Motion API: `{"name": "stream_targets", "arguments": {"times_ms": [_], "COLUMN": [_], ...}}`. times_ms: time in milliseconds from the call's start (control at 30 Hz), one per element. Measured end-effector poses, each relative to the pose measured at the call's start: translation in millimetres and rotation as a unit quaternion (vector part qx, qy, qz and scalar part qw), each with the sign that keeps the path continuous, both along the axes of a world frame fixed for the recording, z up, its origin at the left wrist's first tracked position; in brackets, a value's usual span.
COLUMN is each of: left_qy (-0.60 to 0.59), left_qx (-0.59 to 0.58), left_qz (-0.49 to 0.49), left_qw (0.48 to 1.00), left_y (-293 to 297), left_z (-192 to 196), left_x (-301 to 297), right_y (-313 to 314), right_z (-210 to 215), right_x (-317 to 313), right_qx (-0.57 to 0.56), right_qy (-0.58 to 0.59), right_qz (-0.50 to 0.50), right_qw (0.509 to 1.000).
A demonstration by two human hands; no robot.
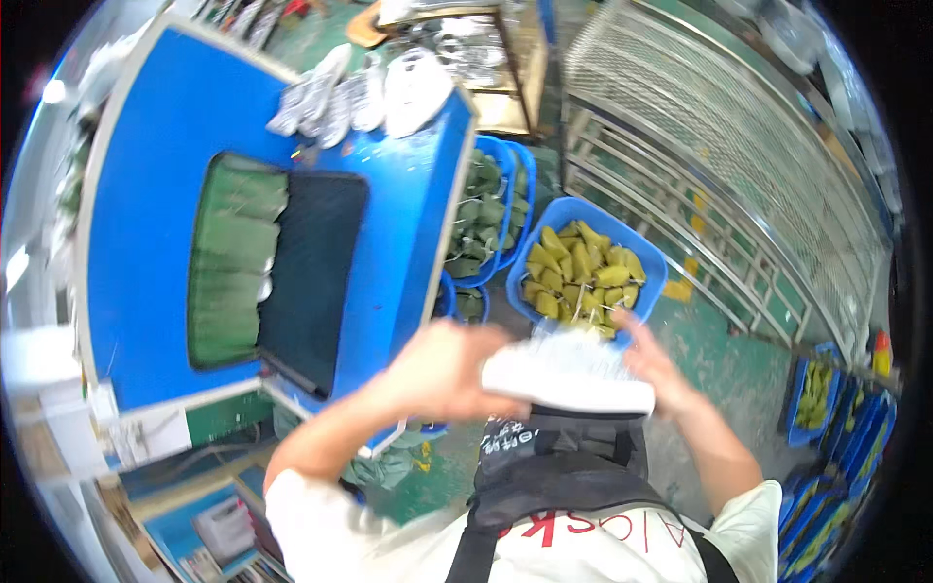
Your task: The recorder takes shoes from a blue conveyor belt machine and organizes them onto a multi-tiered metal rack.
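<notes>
Below blue basket (649, 255) of yellow-green wrapped bundles (581, 277): left hand (442, 371) and right hand (653, 361) grip ends of blurred white stack (569, 379), fingers curled around it; blue machine (155, 204) at left.

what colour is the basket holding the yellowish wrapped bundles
Blue; the basket shows best in the head view, just beyond the hands.

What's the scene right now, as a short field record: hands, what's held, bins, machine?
left hand: grips the left end of the white packet
right hand: on the packet's right end
packet: flat, blurred, held over the apron
near bin: blue, filled with yellow-green leaf wraps, just beyond the packet
far bins: blue, dark green wraps
machine: blue, with a green-curtained opening, on the left
top of machine: silver pouches
</notes>
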State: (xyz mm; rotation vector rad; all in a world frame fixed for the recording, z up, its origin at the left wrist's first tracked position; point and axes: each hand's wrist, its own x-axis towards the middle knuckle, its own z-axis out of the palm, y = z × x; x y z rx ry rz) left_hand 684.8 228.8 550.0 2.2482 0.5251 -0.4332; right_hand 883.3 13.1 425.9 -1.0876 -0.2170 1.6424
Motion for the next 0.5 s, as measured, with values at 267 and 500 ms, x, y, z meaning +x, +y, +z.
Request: {"name": "stream_targets", "arguments": {"times_ms": [267, 500], "left_qy": [-0.178, -0.157], "left_qx": [0.094, -0.024], "left_qz": [0.371, 0.774], "left_qw": [0.907, 0.613], "left_y": [64.3, 194.4], "left_z": [-111.0, -245.4], "left_x": [-136.0, -324.1], "right_y": [88.5, 255.5], "right_z": [-21.2, -53.4], "right_x": [-39.4, -97.9], "right_qx": [0.165, 0.335], "right_qy": [-0.362, -0.571], "right_qz": [0.059, 0.100], "right_qw": [0.916, 0.743]}}
